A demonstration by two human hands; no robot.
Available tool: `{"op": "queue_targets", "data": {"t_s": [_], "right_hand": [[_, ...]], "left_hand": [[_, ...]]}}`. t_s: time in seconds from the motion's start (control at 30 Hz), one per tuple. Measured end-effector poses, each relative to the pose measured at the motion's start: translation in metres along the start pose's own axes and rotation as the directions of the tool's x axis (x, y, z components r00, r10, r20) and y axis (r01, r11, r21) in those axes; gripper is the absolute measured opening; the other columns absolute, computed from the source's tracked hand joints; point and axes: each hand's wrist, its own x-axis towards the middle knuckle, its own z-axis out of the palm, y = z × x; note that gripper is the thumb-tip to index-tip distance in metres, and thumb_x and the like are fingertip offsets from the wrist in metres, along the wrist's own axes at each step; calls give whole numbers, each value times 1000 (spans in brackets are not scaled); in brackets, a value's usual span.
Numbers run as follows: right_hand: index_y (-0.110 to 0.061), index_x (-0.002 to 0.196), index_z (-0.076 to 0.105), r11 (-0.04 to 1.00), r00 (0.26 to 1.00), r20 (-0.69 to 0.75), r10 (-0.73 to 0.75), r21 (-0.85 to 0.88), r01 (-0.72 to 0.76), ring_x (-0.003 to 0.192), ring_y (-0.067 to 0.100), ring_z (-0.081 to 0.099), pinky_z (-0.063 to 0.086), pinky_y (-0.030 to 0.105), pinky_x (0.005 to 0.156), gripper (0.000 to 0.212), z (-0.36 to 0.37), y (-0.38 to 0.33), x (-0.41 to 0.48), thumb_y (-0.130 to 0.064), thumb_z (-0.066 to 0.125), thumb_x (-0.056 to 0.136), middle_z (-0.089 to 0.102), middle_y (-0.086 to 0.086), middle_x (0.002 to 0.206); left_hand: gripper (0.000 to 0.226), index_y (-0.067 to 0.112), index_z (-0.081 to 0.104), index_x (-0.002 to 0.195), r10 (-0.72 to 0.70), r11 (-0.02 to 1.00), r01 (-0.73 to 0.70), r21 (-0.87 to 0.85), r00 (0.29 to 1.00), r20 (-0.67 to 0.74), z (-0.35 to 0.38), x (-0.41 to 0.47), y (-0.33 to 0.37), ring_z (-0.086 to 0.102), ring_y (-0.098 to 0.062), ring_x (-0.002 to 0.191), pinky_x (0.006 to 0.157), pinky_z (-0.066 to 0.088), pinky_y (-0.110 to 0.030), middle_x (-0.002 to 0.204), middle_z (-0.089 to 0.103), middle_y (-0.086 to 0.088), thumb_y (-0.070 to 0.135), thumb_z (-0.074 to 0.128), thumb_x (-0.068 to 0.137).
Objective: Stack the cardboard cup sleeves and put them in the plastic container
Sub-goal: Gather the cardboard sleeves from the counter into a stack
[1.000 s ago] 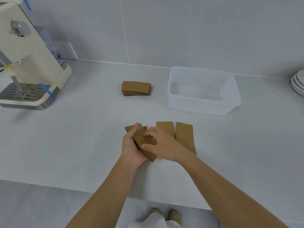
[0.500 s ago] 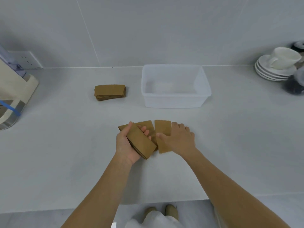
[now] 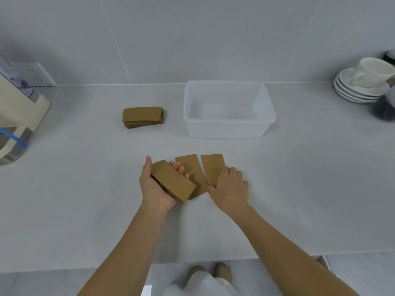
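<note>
You are standing at a kitchen or coffee-bar counter [image 3: 85,199], a pale grey worktop backed by large grey wall tiles [image 3: 192,39]. Take the plastic container [image 3: 228,129] as your landmark: far to its left sits a cream coffee machine [image 3: 19,116] with a metal drip tray, and behind that a wall socket [image 3: 35,74]. Far to the container's right, a white cup [image 3: 373,72] rests on stacked white saucers [image 3: 354,92]. Left of the container lies a pile of cardboard cup sleeves [image 3: 142,116].
</note>
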Motion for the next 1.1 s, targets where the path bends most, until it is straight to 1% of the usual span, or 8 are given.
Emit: {"op": "queue_targets", "data": {"t_s": [0.13,0.33,0.53,0.6,0.7,0.8,0.93,1.1], "right_hand": [[-8,118,38,994,995,74,60,90,-67,113,25,41,32,33,80,47,-8,-1,4,-28,58,81,44,9,121],[-8,115,42,956,992,107,66,279,-94,111,26,39,35,38,89,48,-34,-10,4,-26,58,74,43,9,118],[-16,128,40,870,989,54,-135,485,92,120,23,37,37,44,102,60,-58,-36,-5,-32,62,75,41,5,125],[-19,130,40,844,974,59,-217,512,157,121,21,37,37,43,103,59,-59,-45,-9,-29,61,75,40,2,126],[-21,132,40,821,953,69,-294,530,215,123,18,36,37,41,104,61,-56,-55,-13,-27,60,76,38,0,130],[-22,132,40,810,928,96,-361,526,260,123,17,34,41,42,102,61,-46,-63,-17,-25,60,74,37,-2,131],[-24,132,42,803,910,119,-397,525,282,127,17,31,37,41,105,61,-33,-68,-20,-22,60,73,35,-5,135],[-23,133,42,801,888,135,-439,506,320,127,17,32,35,39,107,59,-25,-68,-19,-27,60,77,37,-3,136]], "left_hand": [[58,8,64,91,-19,1000,19,-14,1000,5,0,-2,1,64,-24,81,83,49,-41,83,70,-9,62,62,70],[58,7,66,90,-28,1000,28,-7,999,25,5,-8,6,64,-25,83,84,49,-42,90,69,-10,61,65,68],[58,7,65,86,-5,1000,6,-9,997,81,11,-14,10,61,-25,80,83,49,-40,84,65,-11,63,62,71],[62,7,67,95,38,997,-43,59,996,86,11,-15,12,65,-29,90,87,49,-44,95,70,-13,65,58,73],[71,10,64,116,23,995,-36,91,991,132,10,-18,14,64,-36,106,95,47,-51,116,68,-16,66,56,73],[72,9,61,119,29,998,-37,46,986,166,7,-19,17,60,-33,111,101,42,-50,118,64,-16,61,62,70],[44,6,65,90,75,997,-75,-10,973,218,5,-24,17,68,-25,83,87,51,-42,86,69,-11,47,64,73],[39,7,62,102,49,998,-55,26,983,176,-7,-22,17,67,-27,89,79,54,-40,98,67,-10,34,67,74]]}}
